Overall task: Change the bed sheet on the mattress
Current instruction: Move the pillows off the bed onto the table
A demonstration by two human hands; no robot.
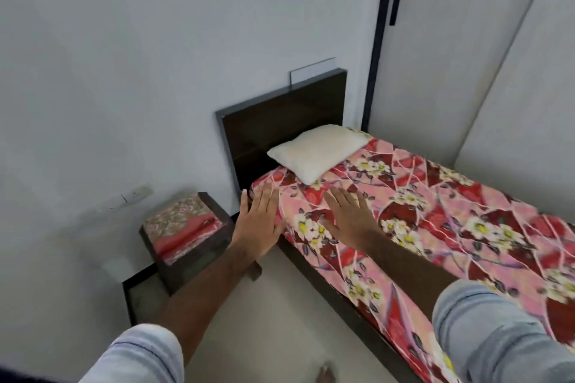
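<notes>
A red and pink floral bed sheet covers the mattress on a dark wooden bed. A white pillow lies at the head end against the dark headboard. My left hand is stretched out flat with fingers apart, beside the near head corner of the mattress. My right hand hovers flat and open over the sheet just below the pillow. Neither hand holds anything. A folded floral sheet with a red band rests on a small dark bedside table to the left of the bed.
A pale wall stands behind the headboard. White wardrobe doors with a dark frame rise at the far side of the bed. The pale floor runs between the bedside table and the bed, and my bare foot shows at the bottom.
</notes>
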